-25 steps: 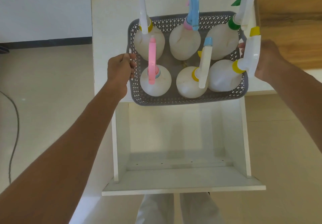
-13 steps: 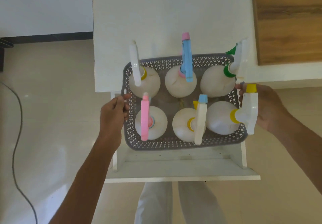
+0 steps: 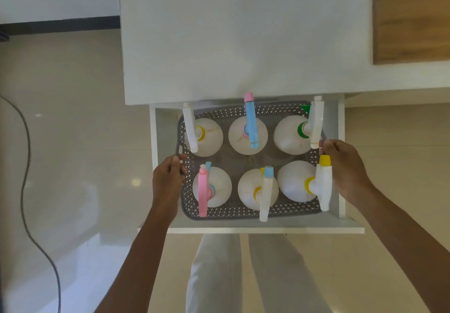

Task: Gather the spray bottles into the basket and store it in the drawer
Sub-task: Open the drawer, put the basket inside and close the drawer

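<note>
A grey perforated basket [image 3: 233, 211] sits down inside the open white drawer [image 3: 263, 227], below the cabinet top. It holds several white spray bottles in two rows, among them one with a pink trigger [image 3: 202, 188], one with a blue trigger [image 3: 250, 124] and one with a green collar [image 3: 303, 129]. My left hand [image 3: 168, 176] grips the basket's left rim. My right hand [image 3: 343, 169] grips the right rim, partly hidden behind the yellow-tipped sprayer [image 3: 322, 183].
The white cabinet top [image 3: 243, 35] overhangs the drawer's back. A wooden panel [image 3: 411, 15] lies at upper right. A black cable [image 3: 26, 166] runs over the tiled floor on the left. My white-trousered legs [image 3: 243, 273] stand just before the drawer front.
Both hands have carried the basket from the cabinet top toward me and down into the open drawer. The bottles stayed upright in it.
</note>
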Tool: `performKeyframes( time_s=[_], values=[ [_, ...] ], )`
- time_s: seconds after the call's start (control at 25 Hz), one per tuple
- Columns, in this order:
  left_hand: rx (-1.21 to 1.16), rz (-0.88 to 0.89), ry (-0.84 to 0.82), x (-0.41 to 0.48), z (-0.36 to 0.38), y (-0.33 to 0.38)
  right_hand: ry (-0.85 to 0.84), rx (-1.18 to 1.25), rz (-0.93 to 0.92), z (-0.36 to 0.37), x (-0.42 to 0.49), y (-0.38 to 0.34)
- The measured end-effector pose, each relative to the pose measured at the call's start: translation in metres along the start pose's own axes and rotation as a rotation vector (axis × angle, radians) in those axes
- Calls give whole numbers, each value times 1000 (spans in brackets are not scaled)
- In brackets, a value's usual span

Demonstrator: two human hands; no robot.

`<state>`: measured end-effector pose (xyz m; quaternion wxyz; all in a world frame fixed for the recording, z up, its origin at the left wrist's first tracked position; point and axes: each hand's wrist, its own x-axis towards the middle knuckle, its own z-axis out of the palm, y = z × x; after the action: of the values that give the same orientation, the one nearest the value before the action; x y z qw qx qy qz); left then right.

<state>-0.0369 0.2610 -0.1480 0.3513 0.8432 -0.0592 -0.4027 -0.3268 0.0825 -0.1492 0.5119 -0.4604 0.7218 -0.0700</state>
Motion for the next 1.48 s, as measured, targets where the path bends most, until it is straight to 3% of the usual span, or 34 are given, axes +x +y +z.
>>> performKeyframes(
  time_s=[0.88,1.48],
  values=[
    [105,-129,-114,143,65,-100,102,-46,-1,110,112,108],
    [186,-178,-115,160,67,-123,88,-162,80,125,132,128]
  ],
)
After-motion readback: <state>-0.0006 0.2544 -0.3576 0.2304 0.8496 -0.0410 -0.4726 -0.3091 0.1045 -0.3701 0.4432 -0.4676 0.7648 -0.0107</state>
